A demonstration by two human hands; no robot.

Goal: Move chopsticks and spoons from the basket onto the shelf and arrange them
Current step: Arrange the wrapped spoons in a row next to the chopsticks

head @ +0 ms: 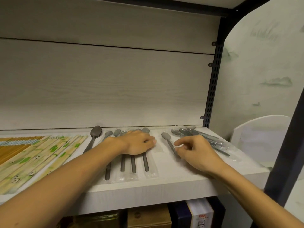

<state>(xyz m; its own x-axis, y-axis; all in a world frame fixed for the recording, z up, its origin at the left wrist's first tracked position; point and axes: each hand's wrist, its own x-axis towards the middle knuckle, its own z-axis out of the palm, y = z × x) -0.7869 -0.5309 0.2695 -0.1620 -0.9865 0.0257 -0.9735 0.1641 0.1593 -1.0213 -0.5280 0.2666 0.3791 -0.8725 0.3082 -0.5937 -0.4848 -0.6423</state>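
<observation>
Lying fanned in paper sleeves at the far left of the shelf (164,186): chopsticks (37,153), too many and too overlapped to count, some printed with green pandas, some plain yellow-brown. Resting just right of them: a small nested stack of bare spoons (94,135), number in the stack not clear. Pressing down across a row of wrapped spoons (133,163): left hand (139,143), palm flat, fingers loosely laid over them, grasping nothing; handles of four showing below the palm, roughly six bowls peeking above it. Pinching the handle of one single wrapped spoon (168,143): right hand (194,151), fingertips curled around it, index raised. Judging the step as squaring this spoon into the row: keeping the left hand holding the row steady, sliding the single spoon parallel and level with its neighbours, minding the slippery film. Waiting at the far right: a loose pile of wrapped spoons (202,137), perhaps three or four. Basket not visible.
</observation>
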